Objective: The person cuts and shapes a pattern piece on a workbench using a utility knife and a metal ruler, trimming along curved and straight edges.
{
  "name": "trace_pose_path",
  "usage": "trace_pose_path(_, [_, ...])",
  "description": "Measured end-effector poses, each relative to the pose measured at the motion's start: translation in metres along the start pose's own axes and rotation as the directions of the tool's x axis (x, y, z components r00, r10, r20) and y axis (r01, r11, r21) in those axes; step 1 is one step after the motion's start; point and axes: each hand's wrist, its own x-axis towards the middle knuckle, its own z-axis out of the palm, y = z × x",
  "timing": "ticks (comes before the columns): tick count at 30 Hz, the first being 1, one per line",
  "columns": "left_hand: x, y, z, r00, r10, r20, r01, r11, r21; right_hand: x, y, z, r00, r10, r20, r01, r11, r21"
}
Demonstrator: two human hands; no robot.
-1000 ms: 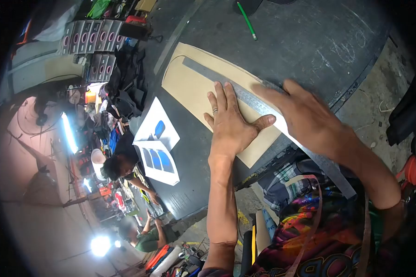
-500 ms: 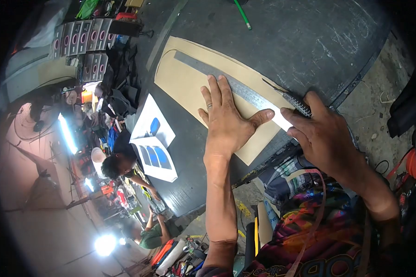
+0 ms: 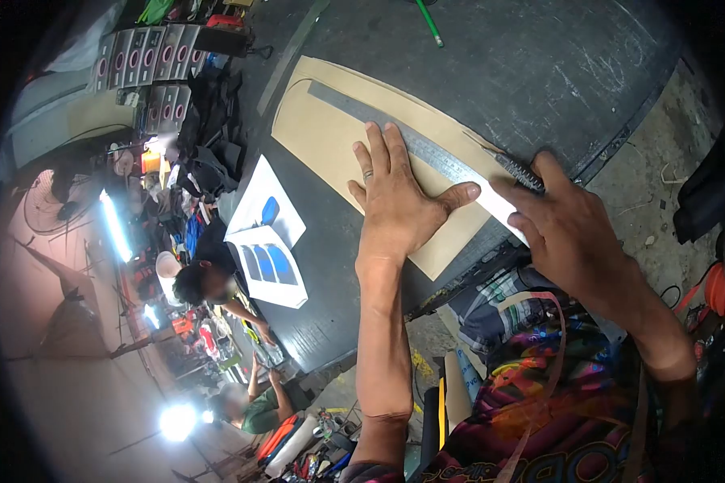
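My left hand (image 3: 399, 205) lies flat with fingers spread on a steel ruler (image 3: 435, 157) and the tan cardboard (image 3: 318, 121) under it. A ring is on one finger. The ruler runs lengthwise along the cardboard, its near end bright with glare. My right hand (image 3: 568, 217) is closed around a dark-handled cutter knife (image 3: 519, 171). The knife is tilted low at the cardboard's far long edge, beside the ruler. A thin sliver of cardboard stands slightly apart near the blade; the blade's exact tip is hard to make out.
A dark worktable (image 3: 491, 64) with chalk marks bears a green pencil (image 3: 429, 22) and a folded printed sheet (image 3: 266, 266) with blue pictures. A pink measuring tape (image 3: 557, 338) hangs over my shirt. Two people work beyond the table's left end.
The view has shifted slightly. My right hand and the knife have moved a little toward the cardboard's near end. My left hand stays pressed on the ruler.
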Motion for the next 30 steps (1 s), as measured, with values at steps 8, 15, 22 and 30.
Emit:
trace_pose_path(8, [0.000,-0.001,0.001,1.000,0.009,-0.003,-0.009,1.000,-0.007,0.074,-0.006,0.021,0.999,-0.023,-0.023,0.024,0.999,0.025])
trace_pose_path(15, [0.000,0.000,0.000,1.000,-0.019,0.001,0.019,1.000,0.013,0.098,-0.014,0.026,0.980,0.071,0.184,-0.062,0.997,-0.051])
trace_pose_path(22, [-0.001,0.001,-0.003,1.000,-0.017,0.009,0.017,1.000,-0.006,0.089,-0.019,0.031,0.994,-0.025,0.104,0.034,0.995,-0.091])
trace_pose_path(30, [0.000,0.000,0.000,1.000,-0.019,0.011,0.019,1.000,-0.005,0.093,-0.019,0.036,0.994,-0.091,0.062,0.099,0.985,-0.144])
